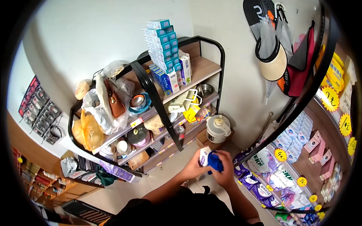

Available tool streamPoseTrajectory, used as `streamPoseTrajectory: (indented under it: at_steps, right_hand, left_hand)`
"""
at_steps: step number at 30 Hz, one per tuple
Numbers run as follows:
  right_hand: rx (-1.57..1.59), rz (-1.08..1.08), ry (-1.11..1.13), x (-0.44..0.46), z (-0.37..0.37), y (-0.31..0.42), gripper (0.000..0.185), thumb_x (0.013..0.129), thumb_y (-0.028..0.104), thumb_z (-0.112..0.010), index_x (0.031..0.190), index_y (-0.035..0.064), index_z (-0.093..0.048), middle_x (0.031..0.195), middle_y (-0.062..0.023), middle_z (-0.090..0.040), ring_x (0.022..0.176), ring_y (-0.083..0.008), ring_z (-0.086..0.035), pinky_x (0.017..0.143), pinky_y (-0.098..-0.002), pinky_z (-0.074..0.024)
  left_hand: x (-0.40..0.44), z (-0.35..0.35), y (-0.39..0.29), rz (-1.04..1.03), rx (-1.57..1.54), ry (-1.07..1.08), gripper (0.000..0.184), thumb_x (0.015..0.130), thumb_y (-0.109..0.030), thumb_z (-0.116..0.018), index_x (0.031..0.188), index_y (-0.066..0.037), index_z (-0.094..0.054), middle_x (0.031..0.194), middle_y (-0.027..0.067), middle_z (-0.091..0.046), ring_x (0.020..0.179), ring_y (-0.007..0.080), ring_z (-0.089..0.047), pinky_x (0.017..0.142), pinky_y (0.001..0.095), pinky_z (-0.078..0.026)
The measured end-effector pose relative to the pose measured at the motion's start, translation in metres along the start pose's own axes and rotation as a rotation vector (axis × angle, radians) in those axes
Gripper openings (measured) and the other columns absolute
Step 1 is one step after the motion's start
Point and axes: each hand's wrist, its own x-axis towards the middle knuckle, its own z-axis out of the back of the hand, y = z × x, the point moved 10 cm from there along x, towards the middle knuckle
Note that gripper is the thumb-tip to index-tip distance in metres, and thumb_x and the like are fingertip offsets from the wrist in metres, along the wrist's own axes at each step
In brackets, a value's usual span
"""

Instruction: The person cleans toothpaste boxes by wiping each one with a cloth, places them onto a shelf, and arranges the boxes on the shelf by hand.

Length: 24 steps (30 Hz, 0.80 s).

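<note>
In front of my body, my left hand [191, 169] is closed around a small white box with purple markings [204, 155], held upright. Close beside it, my right hand [227, 170] grips a bunched dark blue cloth [215, 162], which presses against the side of the box or very near it. The fingers hide parts of both things. Beyond the hands stands a shelf unit [211, 69], where teal-and-white boxes [162, 47] rise in a tall stack above blue and white cartons [172, 81].
A white rice cooker [218, 128] sits on a cardboard box just past my hands. To the right, a curved rack [241, 161] carries bagged detergent, soap packs and yellow price tags. Caps [274, 62] hang on the wall. Bags and bowls crowd the left shelves.
</note>
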Motion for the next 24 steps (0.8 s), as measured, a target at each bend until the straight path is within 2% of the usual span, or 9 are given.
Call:
streamPoseTrajectory:
  at_steps: [3,5,8,11,13,15,19,22,24]
  right_hand:
    - [-0.046,0.038,0.271,-0.019,0.005,0.013,0.043,0.08,0.01,-0.074,0.12,0.0027,-0.064,0.119,-0.0154,-0.06,0.108,-0.0366,-0.061,0.093,-0.0427,-0.0494]
    - [-0.008,0.027,0.414,-0.029,0.005,0.02,0.042,0.081,0.011,-0.074,0.12,0.0021,-0.064,0.12,-0.0151,-0.06,0.108,-0.0359,-0.061,0.094,-0.0428,-0.0493]
    - [0.1,0.004,0.55,-0.041,0.001,0.024,0.041,0.082,0.012,-0.073,0.121,0.0005,-0.063,0.12,-0.0152,-0.059,0.109,-0.0357,-0.061,0.094,-0.0419,-0.0495]
    - [0.154,-0.028,0.515,-0.049,0.001,0.022,0.04,0.082,0.011,-0.074,0.118,-0.0028,-0.062,0.118,-0.0163,-0.06,0.107,-0.0349,-0.062,0.093,-0.038,-0.0495]
    - [0.164,-0.035,0.503,-0.053,-0.001,0.03,0.041,0.083,0.011,-0.073,0.119,-0.0025,-0.061,0.118,-0.0163,-0.059,0.106,-0.0348,-0.062,0.092,-0.038,-0.0496]
    - [0.184,-0.023,0.394,-0.057,0.0,0.032,0.042,0.085,0.012,-0.071,0.124,-0.0003,-0.06,0.121,-0.0171,-0.058,0.109,-0.0355,-0.061,0.092,-0.0402,-0.0509]
    - [0.223,0.039,0.24,-0.067,0.007,0.056,0.041,0.084,0.008,-0.073,0.121,-0.0013,-0.059,0.115,-0.0187,-0.06,0.106,-0.0357,-0.062,0.09,-0.0403,-0.0507]
    - [0.284,0.035,0.171,-0.085,0.0,0.063,0.039,0.083,0.005,-0.073,0.119,-0.0008,-0.059,0.114,-0.0184,-0.062,0.105,-0.0352,-0.063,0.09,-0.0408,-0.0506]
    - [0.325,0.06,0.14,-0.097,-0.009,0.068,0.041,0.083,0.004,-0.074,0.12,0.0002,-0.058,0.115,-0.0178,-0.062,0.107,-0.0348,-0.063,0.091,-0.0413,-0.0504]
  left_hand:
    - [-0.032,-0.016,-0.04,0.016,0.276,0.092,0.084,0.078,-0.01,-0.087,0.146,-0.005,-0.038,0.124,0.0066,-0.056,0.114,0.0146,-0.054,0.096,0.0312,-0.048]
    - [-0.052,-0.018,-0.05,0.056,0.326,0.076,0.082,0.078,-0.016,-0.088,0.145,-0.006,-0.042,0.123,0.0102,-0.058,0.114,0.0212,-0.057,0.097,0.0349,-0.047]
    - [-0.073,-0.036,-0.075,0.006,0.696,0.163,0.076,0.079,-0.026,-0.085,0.142,-0.008,-0.048,0.12,0.0172,-0.059,0.11,0.034,-0.059,0.093,0.0408,-0.048]
    - [-0.092,-0.051,-0.085,-0.11,0.862,0.243,0.075,0.079,-0.025,-0.085,0.142,-0.008,-0.048,0.12,0.0168,-0.06,0.109,0.0331,-0.059,0.093,0.0411,-0.048]
    - [-0.102,-0.056,-0.089,-0.058,0.816,0.213,0.073,0.08,-0.025,-0.085,0.14,-0.007,-0.048,0.12,0.0158,-0.06,0.108,0.0331,-0.06,0.093,0.0411,-0.049]
    - [-0.108,-0.049,-0.08,0.15,0.661,0.146,0.071,0.081,-0.022,-0.085,0.14,-0.006,-0.049,0.123,0.0152,-0.06,0.11,0.0306,-0.06,0.095,0.0388,-0.048]
    - [-0.121,-0.042,-0.076,0.033,0.529,0.072,0.072,0.082,-0.018,-0.084,0.142,-0.006,-0.046,0.126,0.0125,-0.06,0.113,0.0241,-0.059,0.097,0.0355,-0.047]
    - [-0.13,-0.03,-0.077,-0.057,0.16,-0.064,0.077,0.085,-0.01,-0.08,0.147,-0.007,-0.036,0.125,0.0095,-0.058,0.116,0.0171,-0.057,0.099,0.0343,-0.047]
    - [-0.133,-0.023,-0.083,-0.142,0.021,-0.133,0.075,0.086,-0.009,-0.078,0.147,-0.007,-0.034,0.125,0.0107,-0.058,0.115,0.018,-0.057,0.098,0.0346,-0.047]
